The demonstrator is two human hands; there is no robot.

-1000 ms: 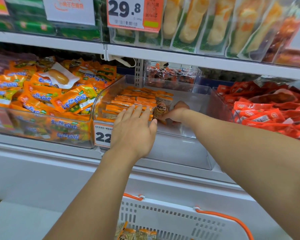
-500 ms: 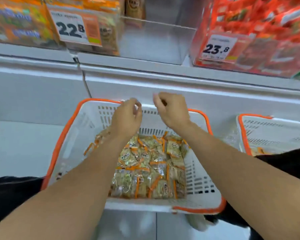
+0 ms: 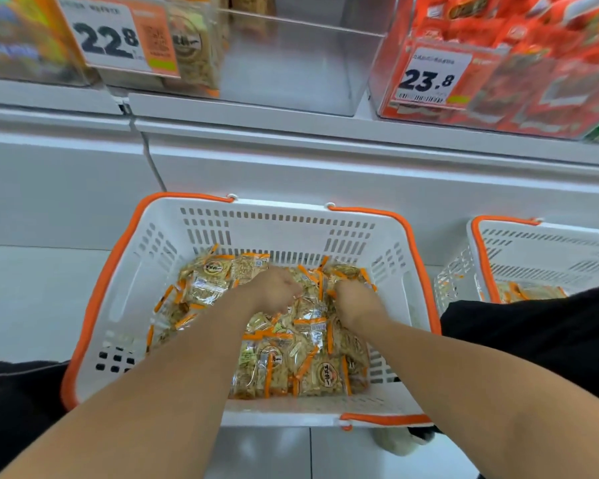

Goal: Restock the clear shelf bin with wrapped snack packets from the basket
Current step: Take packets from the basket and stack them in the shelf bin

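Observation:
A white basket with orange handles (image 3: 97, 305) stands on the floor below the shelf. It holds a pile of clear snack packets with orange edges (image 3: 312, 371). Both of my hands are down in that pile at its far side. My left hand (image 3: 274, 288) has its fingers curled into the packets. My right hand (image 3: 357, 299) does the same just beside it, and its fingertips are hidden among the wrappers. The clear shelf bin (image 3: 291, 63) sits above, tagged 22.8, with a few of the same packets at its left end.
A second white basket (image 3: 533, 243) stands to the right with some packets in it. A bin of red packets (image 3: 533, 63), tagged 23.8, is right of the clear bin. An orange-packet bin (image 3: 21, 36) is to its left. My black-clad knees (image 3: 533, 340) flank the basket.
My hands left the shelf bin, came down over the basket, and have now dropped into the packet pile with fingers curled. The view tilted down from the shelf to the basket.

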